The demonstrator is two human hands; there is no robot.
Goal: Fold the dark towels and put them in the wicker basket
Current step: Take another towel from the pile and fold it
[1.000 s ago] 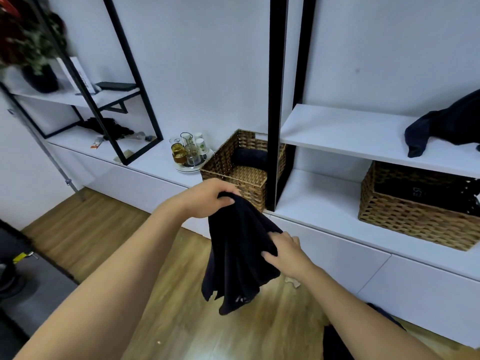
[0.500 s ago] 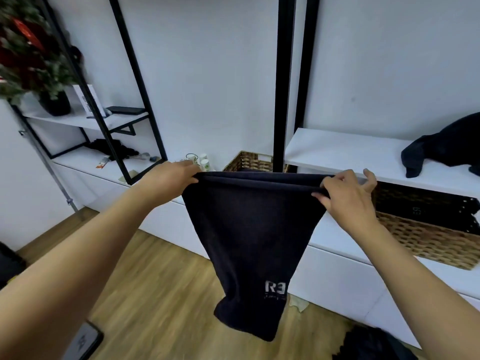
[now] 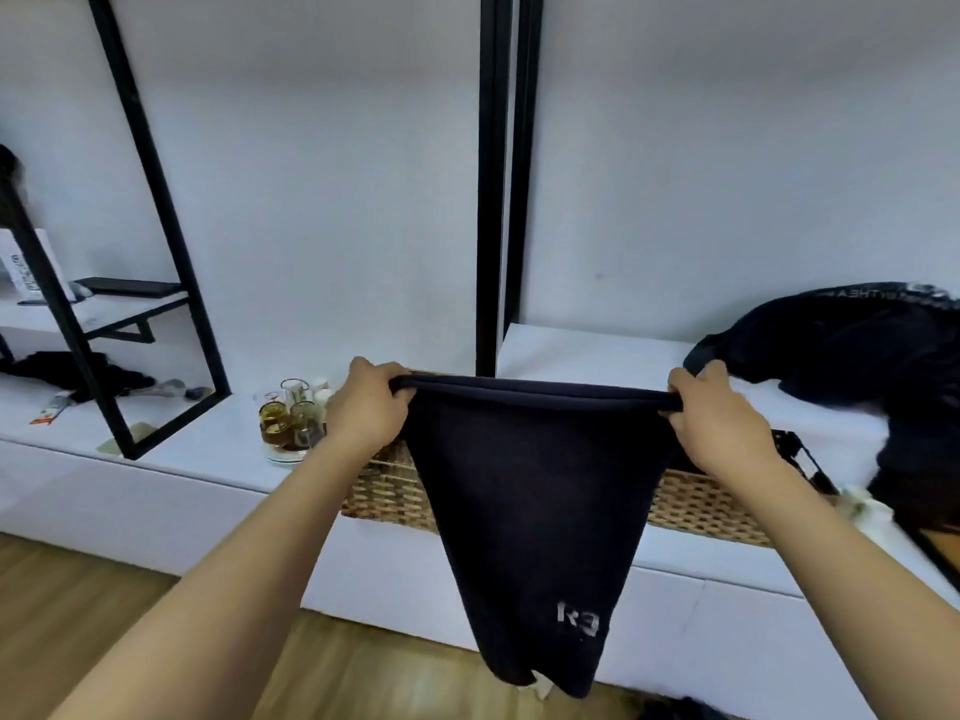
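Dark towel (image 3: 524, 491) hangs in front of the wicker basket (image 3: 387, 491), its top edge stretched taut between the gripping left hand (image 3: 366, 407) and right hand (image 3: 719, 418).

two bare forearms, no sleeves showing; left hand (image 3: 366, 407) and right hand (image 3: 719, 420) ungloved.

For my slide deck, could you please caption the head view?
Both hands, left hand and right hand, hold a dark towel stretched before the wicker basket.
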